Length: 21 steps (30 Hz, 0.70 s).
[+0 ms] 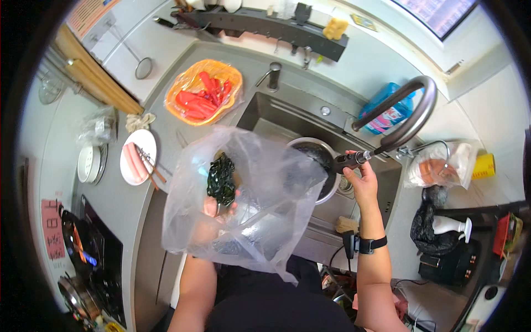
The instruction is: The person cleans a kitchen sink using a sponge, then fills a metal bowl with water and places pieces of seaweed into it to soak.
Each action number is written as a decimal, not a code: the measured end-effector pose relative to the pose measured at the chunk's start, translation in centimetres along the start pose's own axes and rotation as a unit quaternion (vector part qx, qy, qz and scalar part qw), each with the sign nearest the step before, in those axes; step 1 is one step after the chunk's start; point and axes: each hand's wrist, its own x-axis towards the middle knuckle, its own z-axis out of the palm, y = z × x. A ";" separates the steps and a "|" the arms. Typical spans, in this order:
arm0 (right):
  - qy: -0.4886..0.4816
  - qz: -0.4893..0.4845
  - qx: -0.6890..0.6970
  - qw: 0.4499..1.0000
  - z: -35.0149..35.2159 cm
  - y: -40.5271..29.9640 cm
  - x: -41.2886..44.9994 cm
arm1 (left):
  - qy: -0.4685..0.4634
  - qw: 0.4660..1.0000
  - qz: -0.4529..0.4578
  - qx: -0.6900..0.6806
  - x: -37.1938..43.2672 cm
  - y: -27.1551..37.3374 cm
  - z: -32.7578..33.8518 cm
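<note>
A large translucent plastic bag (265, 224) hangs open in front of my body, over the counter edge and the sink. Through it I see my left hand (212, 206), blurred by the film, gripping the bag around a dark green, wet leafy bundle (222, 178), possibly seaweed. My right hand (363, 180) is closed around the pull-out spray head (348, 161) of the tap. Below the spray head a round metal pot (332, 193) stands in the sink (265, 124), partly covered by the bag; something dark is inside it.
An orange basket (236, 79) lined with plastic holds red peppers. Left of the bag, a white plate (132, 178) carries sausages (135, 162), with chopsticks and scissors. The curved tap neck (427, 99) arches beside a blue detergent bottle (392, 106). A brush (346, 224) lies by the sink's front.
</note>
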 end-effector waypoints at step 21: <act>0.119 -0.079 -0.031 0.989 -1.2 -4.4 1.3 | 0.035 0.995 0.016 0.088 0.7 2.0 1.2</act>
